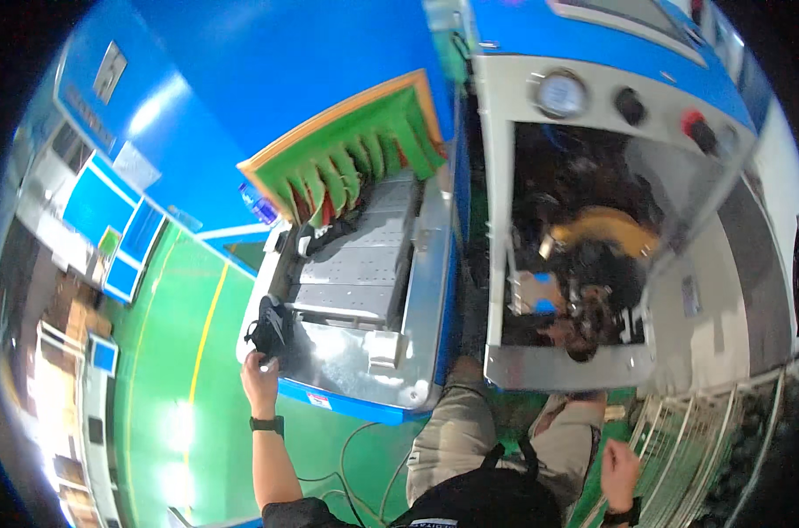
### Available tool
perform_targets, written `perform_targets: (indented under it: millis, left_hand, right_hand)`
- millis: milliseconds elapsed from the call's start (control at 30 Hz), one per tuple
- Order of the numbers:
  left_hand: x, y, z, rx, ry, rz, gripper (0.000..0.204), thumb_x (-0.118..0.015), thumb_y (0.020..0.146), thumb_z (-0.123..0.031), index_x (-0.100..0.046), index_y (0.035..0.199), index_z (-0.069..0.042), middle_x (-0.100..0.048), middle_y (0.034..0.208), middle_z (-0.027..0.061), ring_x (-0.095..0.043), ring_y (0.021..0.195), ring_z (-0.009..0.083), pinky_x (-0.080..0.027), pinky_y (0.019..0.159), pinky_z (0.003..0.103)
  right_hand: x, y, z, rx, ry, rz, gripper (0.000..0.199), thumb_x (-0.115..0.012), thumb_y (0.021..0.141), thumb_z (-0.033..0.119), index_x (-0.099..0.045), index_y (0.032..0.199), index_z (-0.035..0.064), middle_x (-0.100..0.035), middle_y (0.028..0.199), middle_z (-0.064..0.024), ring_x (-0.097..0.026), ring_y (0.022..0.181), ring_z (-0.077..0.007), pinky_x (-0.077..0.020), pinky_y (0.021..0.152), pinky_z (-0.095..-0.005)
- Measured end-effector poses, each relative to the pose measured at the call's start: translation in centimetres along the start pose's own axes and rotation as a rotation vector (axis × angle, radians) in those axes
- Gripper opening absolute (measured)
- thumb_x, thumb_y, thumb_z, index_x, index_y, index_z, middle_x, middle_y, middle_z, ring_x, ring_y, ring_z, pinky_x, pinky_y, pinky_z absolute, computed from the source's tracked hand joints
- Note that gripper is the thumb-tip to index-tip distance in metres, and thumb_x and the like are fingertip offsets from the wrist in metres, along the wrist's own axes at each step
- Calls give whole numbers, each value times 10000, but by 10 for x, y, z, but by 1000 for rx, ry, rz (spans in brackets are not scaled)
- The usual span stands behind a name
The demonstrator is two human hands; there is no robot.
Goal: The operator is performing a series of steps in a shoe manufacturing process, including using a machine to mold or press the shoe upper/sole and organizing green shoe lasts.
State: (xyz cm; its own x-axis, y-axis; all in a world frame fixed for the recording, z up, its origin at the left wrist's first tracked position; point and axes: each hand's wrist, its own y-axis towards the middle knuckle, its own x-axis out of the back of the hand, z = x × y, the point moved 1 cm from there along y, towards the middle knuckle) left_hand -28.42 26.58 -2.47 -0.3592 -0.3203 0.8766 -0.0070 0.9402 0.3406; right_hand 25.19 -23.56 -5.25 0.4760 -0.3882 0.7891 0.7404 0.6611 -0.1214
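My left hand (259, 384) is closed on the near end of a black shoe (271, 331) with white stripes. That shoe sits at the near left corner of the machine's metal table. Behind it, a grey slatted conveyor (351, 268) runs under a green strip curtain (355, 163); another dark shoe (316, 239) lies by the curtain, partly hidden. My right hand (621, 471) hangs low at the right, fingers curled in, with nothing visible in it. It is nearest to a white wire rack (681, 440).
At the right stands a machine with a clear door (694, 207), a gauge (561, 94), knobs and a yellow curved part (606, 229) inside. A blue bottle (259, 204) stands beside the curtain. Cables (345, 466) lie on the green floor (166, 352) near my legs.
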Motion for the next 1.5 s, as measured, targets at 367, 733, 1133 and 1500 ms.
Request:
perform_targets:
  millis: [367,733,1133,1500]
  left_hand:
    - [-162,233,-112,214,-730,241,1028,-841,724,-224,-262,1505,108,-504,1418,321,-497,1341,392,-393,1134,395]
    - [-178,180,-168,353,-679,364,352,-755,811,-315,-691,755,27,-692,714,133,-664,589,294,-518,548,415]
    - [-25,-199,-233,576,-1816,1294,607,-550,986,-372,-479,1447,18,-608,1378,158,-623,1220,272,-474,1095,416]
    - [15,-241,-303,-137,-1450,1524,822,-865,833,-161,-404,1496,-5,-617,1349,104,-571,1213,162,-475,1037,321]
  right_hand:
    - [-59,29,38,-184,-85,557,537,-495,1059,424,-530,1452,61,-597,1403,-207,-547,1305,-403,-445,1075,-455]
    - [-32,27,87,-94,-119,254,396,-563,1043,323,-640,1335,66,-679,1266,-188,-641,1157,-385,-507,1002,-458]
    - [-75,28,240,593,1361,338,903,-757,884,154,-211,1589,15,-430,1541,-169,-471,1369,-257,-371,1139,-418]
    - [-23,10,132,7,1306,606,809,-779,792,37,-403,1507,-10,-594,1368,-120,-567,1251,-238,-412,1113,-364]
